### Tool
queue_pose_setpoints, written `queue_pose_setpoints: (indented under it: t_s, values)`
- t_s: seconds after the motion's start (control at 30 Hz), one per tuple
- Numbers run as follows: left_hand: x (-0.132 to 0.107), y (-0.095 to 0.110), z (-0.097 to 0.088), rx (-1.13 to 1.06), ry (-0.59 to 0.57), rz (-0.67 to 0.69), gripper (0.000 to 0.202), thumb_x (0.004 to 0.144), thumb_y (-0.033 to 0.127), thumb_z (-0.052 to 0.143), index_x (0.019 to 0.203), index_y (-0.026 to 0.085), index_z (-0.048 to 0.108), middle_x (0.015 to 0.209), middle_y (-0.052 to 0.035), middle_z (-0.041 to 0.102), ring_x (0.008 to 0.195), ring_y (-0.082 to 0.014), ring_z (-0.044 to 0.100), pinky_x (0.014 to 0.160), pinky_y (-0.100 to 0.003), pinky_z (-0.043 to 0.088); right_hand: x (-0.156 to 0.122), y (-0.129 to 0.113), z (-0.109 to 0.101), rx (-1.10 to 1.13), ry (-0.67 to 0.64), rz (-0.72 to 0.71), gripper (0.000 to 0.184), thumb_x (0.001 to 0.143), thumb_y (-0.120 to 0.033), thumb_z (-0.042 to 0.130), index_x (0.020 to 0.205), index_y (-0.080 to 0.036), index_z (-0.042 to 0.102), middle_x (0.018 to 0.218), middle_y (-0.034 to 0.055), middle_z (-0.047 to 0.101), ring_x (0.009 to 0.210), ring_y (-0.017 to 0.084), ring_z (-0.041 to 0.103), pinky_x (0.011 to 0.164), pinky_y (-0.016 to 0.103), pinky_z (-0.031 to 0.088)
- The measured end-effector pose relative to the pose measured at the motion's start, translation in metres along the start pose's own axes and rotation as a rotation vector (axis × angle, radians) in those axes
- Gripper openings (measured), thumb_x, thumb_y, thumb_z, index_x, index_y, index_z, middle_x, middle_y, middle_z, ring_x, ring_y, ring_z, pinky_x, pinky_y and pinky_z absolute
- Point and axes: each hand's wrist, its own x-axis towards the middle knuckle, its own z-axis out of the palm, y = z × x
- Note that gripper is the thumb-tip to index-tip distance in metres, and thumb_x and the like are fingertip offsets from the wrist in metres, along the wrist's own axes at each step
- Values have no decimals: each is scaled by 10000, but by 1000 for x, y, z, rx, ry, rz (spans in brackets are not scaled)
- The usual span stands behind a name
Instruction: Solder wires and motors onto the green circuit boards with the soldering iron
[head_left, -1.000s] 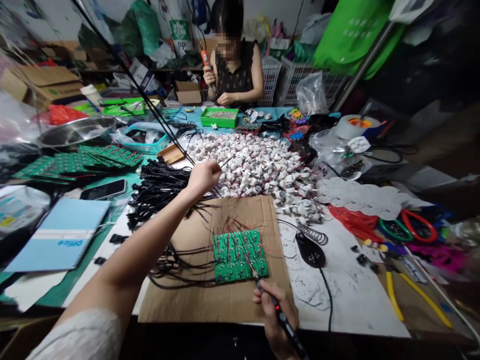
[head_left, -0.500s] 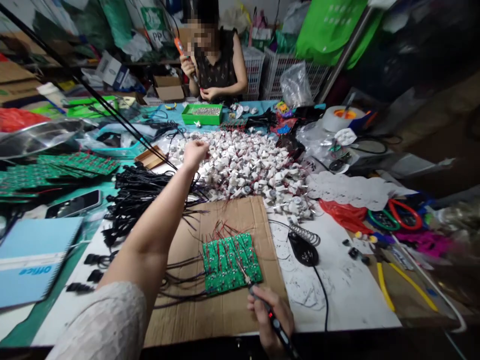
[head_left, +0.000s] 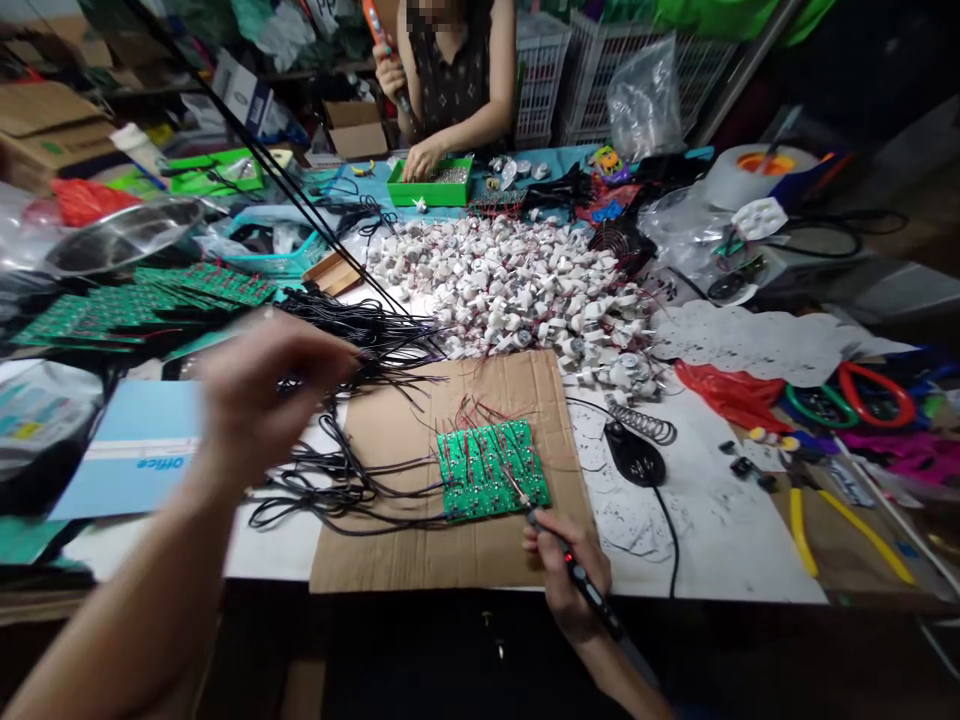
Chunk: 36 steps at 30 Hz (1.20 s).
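Observation:
My right hand [head_left: 566,570] grips a slim black soldering iron [head_left: 600,608] with a small red light on it. The iron's tip reaches the green circuit board panel [head_left: 491,465], which lies on a flat piece of cardboard [head_left: 390,560]. Red and black wires stick up from the panel, and black cables [head_left: 341,490] run off its left side. My left hand [head_left: 277,385] is smeared by motion above the left of the bench, near the bundle of black cables [head_left: 352,325]; what its fingers hold, if anything, does not show.
White small parts with wires form a large pile [head_left: 517,290] beyond the cardboard. To the right are a soldering iron stand [head_left: 634,455] with a coil and yellow-handled pliers [head_left: 802,530]. Opposite, a co-worker's hand [head_left: 424,160] dips into a green tray [head_left: 454,190]. More circuit boards [head_left: 97,310] lie left.
My left hand has drawn back from the white pile toward the left and nearer to me. The co-worker's hand has moved into the green tray. The view has tilted down.

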Motion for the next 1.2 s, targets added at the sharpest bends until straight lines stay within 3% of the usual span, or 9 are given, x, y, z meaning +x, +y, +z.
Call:
queue_pose_setpoints:
  t_s: [0.07,0.13,0.27,0.5,0.7,0.93,1.2]
  values:
    - [-33,-4,31,57,-227,14,70,923,278,679,891,259,738,816,-21,734,733,-166,655,621,-287,509,-1,2,1,9,4,12,169,1013,-263,606,1099,-242,749,869,17,781,621,158,768,559,264,646]
    - [-62,-14,59,30,-359,-91,109,932,252,633,866,223,714,765,-1,715,676,-136,645,618,-249,502,-3,4,2,10,-3,1,176,1012,-258,603,1108,-241,749,879,20,780,630,160,772,561,262,646]
    - [-93,-37,88,24,-416,-272,96,918,261,641,907,204,717,810,-1,739,733,-139,669,701,-240,508,-5,7,1,-6,-26,-37,175,1012,-245,602,1111,-247,747,839,4,770,583,144,754,539,243,629]
    - [-89,-43,86,-95,-499,-471,287,931,435,603,880,193,749,853,-29,771,799,-186,691,753,-278,508,6,0,3,-73,-110,-63,209,1015,-216,615,1183,-267,728,909,9,765,663,151,762,607,260,637]
    - [-86,-41,85,-260,-562,-653,271,803,431,721,828,161,719,767,-24,732,680,-154,627,656,-257,480,47,-8,32,-159,-228,-214,249,999,-185,645,1214,-260,745,947,43,686,821,171,718,749,283,619]
    - [-88,-31,86,-241,-476,-549,251,828,416,693,811,166,706,799,-25,722,756,-158,629,723,-267,480,69,-13,70,-112,-280,-76,245,963,-170,655,1182,-263,710,994,29,677,840,172,692,806,302,589]
    - [-93,-35,88,-261,-518,-572,282,821,436,699,819,154,710,760,-16,693,685,-140,570,671,-258,438,70,-10,80,-134,-237,-122,242,963,-146,630,1170,-254,695,1000,36,681,888,189,680,824,328,583]
